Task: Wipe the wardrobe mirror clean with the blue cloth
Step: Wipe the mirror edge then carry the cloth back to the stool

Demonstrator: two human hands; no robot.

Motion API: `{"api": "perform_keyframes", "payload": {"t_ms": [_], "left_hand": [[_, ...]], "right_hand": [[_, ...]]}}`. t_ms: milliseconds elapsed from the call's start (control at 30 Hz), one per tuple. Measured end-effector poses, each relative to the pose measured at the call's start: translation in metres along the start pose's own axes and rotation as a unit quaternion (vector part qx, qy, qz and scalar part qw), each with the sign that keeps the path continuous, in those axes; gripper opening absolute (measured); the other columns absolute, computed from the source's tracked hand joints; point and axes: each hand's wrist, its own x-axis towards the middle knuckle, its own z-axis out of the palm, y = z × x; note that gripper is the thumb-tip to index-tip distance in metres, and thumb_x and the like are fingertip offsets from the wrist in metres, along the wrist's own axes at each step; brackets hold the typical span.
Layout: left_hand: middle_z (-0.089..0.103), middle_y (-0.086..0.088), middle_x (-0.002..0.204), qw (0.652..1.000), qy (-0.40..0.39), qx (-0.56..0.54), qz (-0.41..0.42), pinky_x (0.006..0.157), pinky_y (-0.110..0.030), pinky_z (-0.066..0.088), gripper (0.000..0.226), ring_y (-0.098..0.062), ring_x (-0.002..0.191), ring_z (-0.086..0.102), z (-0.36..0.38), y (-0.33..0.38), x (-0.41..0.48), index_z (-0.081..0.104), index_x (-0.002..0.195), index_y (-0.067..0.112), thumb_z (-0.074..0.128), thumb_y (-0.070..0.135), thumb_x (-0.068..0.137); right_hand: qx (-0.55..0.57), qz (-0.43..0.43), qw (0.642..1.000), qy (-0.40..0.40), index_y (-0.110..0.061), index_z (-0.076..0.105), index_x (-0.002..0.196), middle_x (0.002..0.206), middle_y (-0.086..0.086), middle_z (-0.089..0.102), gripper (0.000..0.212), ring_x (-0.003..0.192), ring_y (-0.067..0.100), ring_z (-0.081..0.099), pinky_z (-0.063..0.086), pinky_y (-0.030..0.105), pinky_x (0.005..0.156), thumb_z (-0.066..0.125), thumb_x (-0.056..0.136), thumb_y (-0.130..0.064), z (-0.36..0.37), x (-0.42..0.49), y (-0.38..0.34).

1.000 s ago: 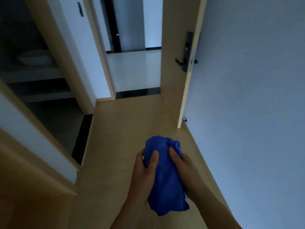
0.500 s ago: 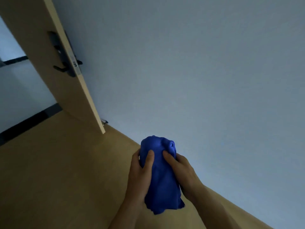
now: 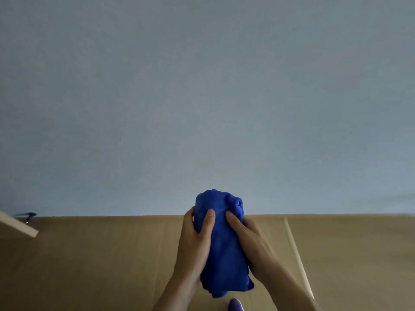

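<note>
The blue cloth (image 3: 222, 241) is bunched into a tall wad low in the middle of the head view. My left hand (image 3: 194, 245) grips its left side with the thumb across the front. My right hand (image 3: 251, 245) grips its right side, thumb also pressed on the front. Both hands hold the cloth above the floor, just short of the wall. No wardrobe or mirror is in view.
A plain pale wall (image 3: 202, 97) fills the upper two thirds, straight ahead. Light wooden floor (image 3: 89, 261) runs below it. The bottom corner of a wooden door (image 3: 18, 227) shows at far left, with a door stop (image 3: 28, 215) by the wall. A purple shoe tip (image 3: 234, 305) shows at the bottom.
The view has swung right, from the open doorway and wardrobe to the bare wall. The door has slid to the far left edge. Both hands keep the same hold on the cloth.
</note>
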Motion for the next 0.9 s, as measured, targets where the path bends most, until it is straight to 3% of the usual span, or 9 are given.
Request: {"api": "perform_keyframes", "payload": {"t_ms": [133,333,500,600,733,900], "left_hand": [[0.071,0.026,0.099,0.998,-0.056,0.020,-0.004,0.068,-0.019,0.055,0.026,0.002,0.087,0.072,0.035,-0.005,-0.002,0.055,0.117,0.042,0.062,0.052,0.094],[0.072,0.023,0.099,0.993,-0.108,0.040,-0.006,0.074,-0.025,0.055,0.029,0.001,0.087,0.072,0.106,-0.007,-0.010,0.056,0.119,0.039,0.063,0.051,0.093],[0.072,0.026,0.101,0.985,-0.163,0.052,-0.002,0.076,-0.027,0.056,0.031,0.001,0.091,0.072,0.181,-0.010,-0.027,0.055,0.119,0.041,0.064,0.054,0.093],[0.071,0.026,0.102,0.979,-0.194,0.064,-0.002,0.078,-0.028,0.057,0.028,0.000,0.091,0.072,0.230,-0.014,-0.037,0.055,0.120,0.041,0.062,0.052,0.095],[0.071,0.025,0.103,0.967,-0.242,0.077,0.004,0.077,-0.028,0.057,0.028,-0.001,0.092,0.072,0.294,-0.021,-0.054,0.055,0.120,0.041,0.062,0.052,0.095],[0.071,0.025,0.106,0.945,-0.315,0.087,0.007,0.073,-0.024,0.058,0.030,-0.001,0.095,0.072,0.368,-0.027,-0.080,0.054,0.118,0.045,0.067,0.052,0.091]], "right_hand": [[0.046,-0.002,0.998,0.035,-0.010,0.068,0.098,0.088,0.008,0.078,0.032,0.083,0.021,0.077,0.060,0.033,0.067,0.059,0.098,-0.041,-0.035,-0.011,0.004],[0.077,-0.022,0.993,0.082,-0.003,0.067,0.106,0.094,0.015,0.077,0.037,0.089,0.026,0.076,0.060,0.033,0.069,0.054,0.101,-0.038,-0.103,-0.026,0.006],[0.126,-0.023,0.984,0.125,-0.003,0.068,0.107,0.099,0.019,0.076,0.036,0.095,0.032,0.074,0.057,0.053,0.092,0.056,0.100,-0.037,-0.178,-0.035,0.011],[0.141,-0.032,0.979,0.145,-0.008,0.071,0.099,0.097,0.018,0.076,0.035,0.093,0.031,0.075,0.060,0.050,0.086,0.056,0.100,-0.040,-0.228,-0.040,0.016],[0.162,-0.044,0.971,0.168,-0.019,0.074,0.089,0.094,0.012,0.078,0.029,0.089,0.025,0.076,0.058,0.029,0.066,0.056,0.100,-0.038,-0.291,-0.053,0.022],[0.186,-0.058,0.952,0.237,-0.010,0.071,0.099,0.093,0.012,0.078,0.031,0.089,0.026,0.076,0.058,0.031,0.068,0.058,0.099,-0.038,-0.363,-0.072,0.033]]}}
